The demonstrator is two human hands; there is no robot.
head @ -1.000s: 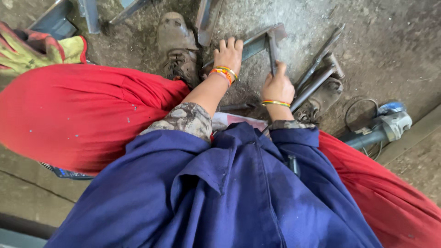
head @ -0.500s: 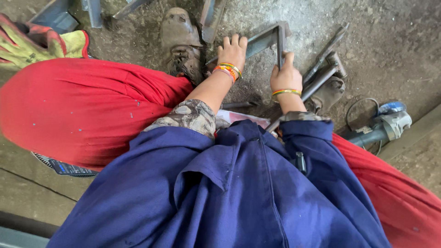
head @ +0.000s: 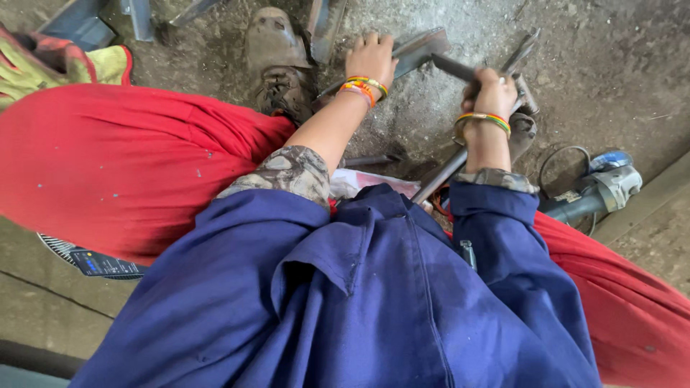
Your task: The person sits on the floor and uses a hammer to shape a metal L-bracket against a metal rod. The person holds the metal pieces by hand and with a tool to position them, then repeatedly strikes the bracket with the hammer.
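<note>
Down on the gritty concrete floor (head: 611, 43), past the blue coat (head: 374, 302) and red trousers (head: 122, 165), both hands work on metal. The left hand (head: 371, 59) lies palm-down on an angled steel piece (head: 420, 49), its fingers (head: 370, 39) spread a little and pressed flat over the top edge — resting on it rather than wrapped round it. Coloured bangles (head: 361, 86) ring that wrist. The right hand (head: 492, 92) is closed into a fist around a dark metal bar (head: 451, 66), which juts out to the left toward the steel piece; whether its tip touches the steel I cannot tell. That wrist carries bangles too.

Just beside the right hand, long steel strips (head: 519, 54) lie on the floor, and one slanting rod (head: 445, 171) runs down under the right forearm. A worn, dusty boot (head: 277, 65) stands near the left hand. To the right sits an angle grinder (head: 593, 194) with its cable looped on the ground. At the upper left lie a yellow and red work glove (head: 57, 65) and more grey steel sections (head: 79, 21). A dark fan-shaped object (head: 90, 260) peeks out from beneath the red cloth on the left. The floor is stained, dusty and rough — bare concrete throughout.
</note>
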